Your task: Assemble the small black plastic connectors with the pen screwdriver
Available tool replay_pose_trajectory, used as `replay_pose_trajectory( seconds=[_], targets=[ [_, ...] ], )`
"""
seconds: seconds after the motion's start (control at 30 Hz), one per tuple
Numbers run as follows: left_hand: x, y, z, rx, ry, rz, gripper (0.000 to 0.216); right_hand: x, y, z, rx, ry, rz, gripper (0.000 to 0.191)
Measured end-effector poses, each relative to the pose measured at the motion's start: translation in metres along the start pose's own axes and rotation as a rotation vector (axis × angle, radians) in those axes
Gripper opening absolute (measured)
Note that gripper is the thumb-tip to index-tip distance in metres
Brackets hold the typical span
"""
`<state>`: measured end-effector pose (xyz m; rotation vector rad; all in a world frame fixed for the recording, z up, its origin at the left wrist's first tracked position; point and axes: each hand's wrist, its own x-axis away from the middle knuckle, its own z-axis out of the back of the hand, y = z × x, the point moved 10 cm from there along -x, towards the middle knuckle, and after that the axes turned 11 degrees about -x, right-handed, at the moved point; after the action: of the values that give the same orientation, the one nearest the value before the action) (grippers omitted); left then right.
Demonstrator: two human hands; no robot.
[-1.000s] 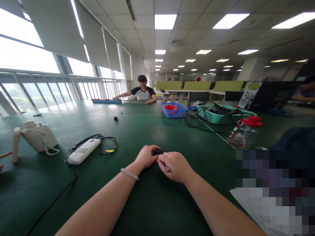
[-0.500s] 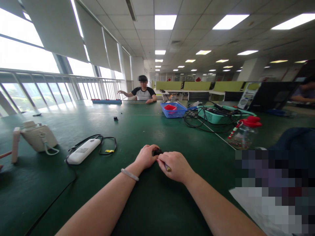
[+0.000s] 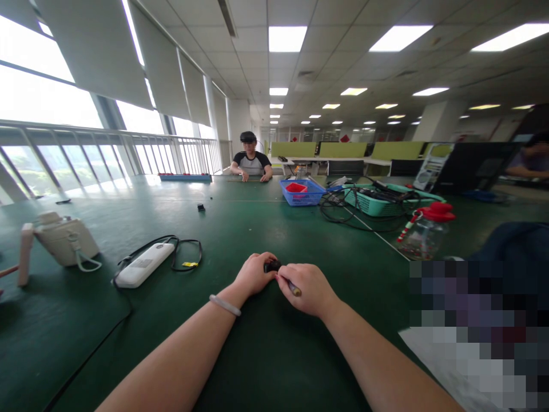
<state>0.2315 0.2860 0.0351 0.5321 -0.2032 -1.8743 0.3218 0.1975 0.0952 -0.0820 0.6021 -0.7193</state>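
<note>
My left hand (image 3: 254, 273) is closed round a small black part (image 3: 271, 265) and rests on the green table (image 3: 257, 229). My right hand (image 3: 306, 287) is closed round a thin tool with a brass-coloured end (image 3: 294, 289); its other end meets the black part. Both hands touch each other at the table's middle, close in front of me. A pale bracelet (image 3: 225, 304) sits on my left wrist.
A white power strip (image 3: 144, 264) with a black cable lies to the left, beyond it a beige device (image 3: 64, 237). A clear jar with a red lid (image 3: 422, 230), a blue basket (image 3: 302, 193) and a green basket (image 3: 377, 201) stand to the right. A person sits across the table.
My hands have hardly moved; the tool's brass end has shifted a little to the right. The person across the table has drawn the outstretched arm back in.
</note>
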Motion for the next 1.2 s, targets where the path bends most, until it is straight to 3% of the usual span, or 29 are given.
replay_pose_trajectory(
  seconds=[0.6,0.97,1.2],
  targets=[
    [-0.001,0.0,-0.001,-0.016,-0.001,-0.003,0.038,0.001,0.008,0.0,-0.058,0.035,-0.015,0.023],
    [0.001,0.002,-0.005,-0.097,-0.027,-0.041,0.046,0.006,0.035,0.015,-0.256,0.234,-0.172,0.03],
    [0.004,0.012,-0.006,-0.117,-0.056,-0.077,0.045,0.017,0.074,0.024,-0.482,0.438,-0.349,0.033]
  ],
)
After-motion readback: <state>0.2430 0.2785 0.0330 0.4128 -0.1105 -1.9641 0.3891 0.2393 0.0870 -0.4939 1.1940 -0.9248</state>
